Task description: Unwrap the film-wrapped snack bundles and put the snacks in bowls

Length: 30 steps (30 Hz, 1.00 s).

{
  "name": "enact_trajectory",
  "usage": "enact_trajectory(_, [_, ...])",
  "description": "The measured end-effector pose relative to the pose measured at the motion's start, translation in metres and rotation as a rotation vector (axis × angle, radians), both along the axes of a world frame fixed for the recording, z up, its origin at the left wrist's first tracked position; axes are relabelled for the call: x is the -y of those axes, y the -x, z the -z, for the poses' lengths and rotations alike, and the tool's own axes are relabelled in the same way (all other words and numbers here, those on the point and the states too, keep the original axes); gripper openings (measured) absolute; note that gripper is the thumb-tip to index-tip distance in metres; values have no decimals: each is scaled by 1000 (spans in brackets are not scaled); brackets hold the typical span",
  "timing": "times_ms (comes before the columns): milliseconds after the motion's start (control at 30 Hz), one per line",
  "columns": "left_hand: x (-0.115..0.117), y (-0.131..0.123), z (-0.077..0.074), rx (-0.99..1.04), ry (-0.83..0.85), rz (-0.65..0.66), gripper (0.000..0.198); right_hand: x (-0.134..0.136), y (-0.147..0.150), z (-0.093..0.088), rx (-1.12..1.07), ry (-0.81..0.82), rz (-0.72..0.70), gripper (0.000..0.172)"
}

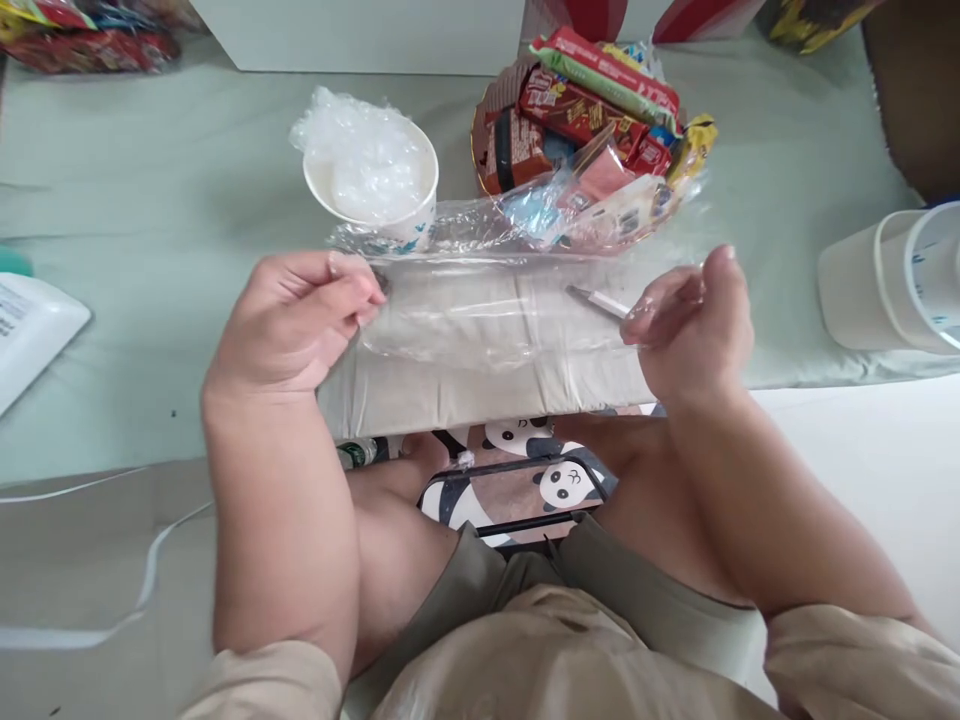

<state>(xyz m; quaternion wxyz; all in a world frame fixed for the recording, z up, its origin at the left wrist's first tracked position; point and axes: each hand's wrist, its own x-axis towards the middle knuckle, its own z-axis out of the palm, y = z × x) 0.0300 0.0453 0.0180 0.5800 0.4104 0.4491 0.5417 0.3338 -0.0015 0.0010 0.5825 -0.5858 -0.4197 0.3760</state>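
A sheet of clear plastic film [457, 310] spreads between my hands along the table's front edge. My left hand [289, 320] is closed in a pinch at the film's left end. On the other side, my right hand [694, 325] is curled round a slim white pen-like tool [606, 303], whose dark tip points left over the film. Whether the right fingers also grip the film, I cannot tell. Just behind the film stands a white paper cup [420, 205] stuffed with crumpled clear plastic [371, 165]. A gold-rimmed basket [480, 150] heaped with wrapped snacks [585, 110] is to its right.
Stacked white tubs [870, 280] stand at the table's right. A white object with a label [34, 325] lies at the left edge, and more packaged snacks [90, 45] sit at the back left. A white box [367, 35] is behind the cup. Pale green cloth [150, 220] covers the table.
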Motion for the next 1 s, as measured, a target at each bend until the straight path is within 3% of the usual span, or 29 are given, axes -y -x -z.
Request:
enact_trajectory(100, [4,-8,-16,153,-31,-149,23,-1,-2,3,-2,51,-76,66])
enact_trajectory(200, [9,-15,-31,143,-127,-233,16,-1,0,4,-40,97,-81,57])
enact_trajectory(300, [12,-16,-36,145,-171,-278,18,2,3,2,-105,83,-53,47])
enact_trajectory(367, [10,-13,-32,183,-164,-267,20,5,6,-1,-129,37,-91,49])
enact_trajectory(467, [6,-5,-24,150,-169,-147,16,11,10,-5,-67,-23,-244,71])
enact_trajectory(533, [5,0,-19,19,-224,-45,20,14,12,-7,-16,-47,-284,59])
enact_trajectory(633, [5,4,-13,-238,-358,74,26,15,13,-10,-38,-75,-230,30])
enact_trajectory(733, [0,10,0,-336,-386,144,11,13,10,-12,-109,-68,-161,30])
enact_trajectory(800, [-9,16,11,-323,-380,144,8,11,6,-11,-145,-42,-120,33])
enact_trajectory(900, [-21,22,23,-237,-489,168,21,8,-2,-9,-172,-23,-95,31])
enact_trajectory(1000, [-21,14,22,-119,-649,26,6,8,-9,-6,-75,-84,-140,33])
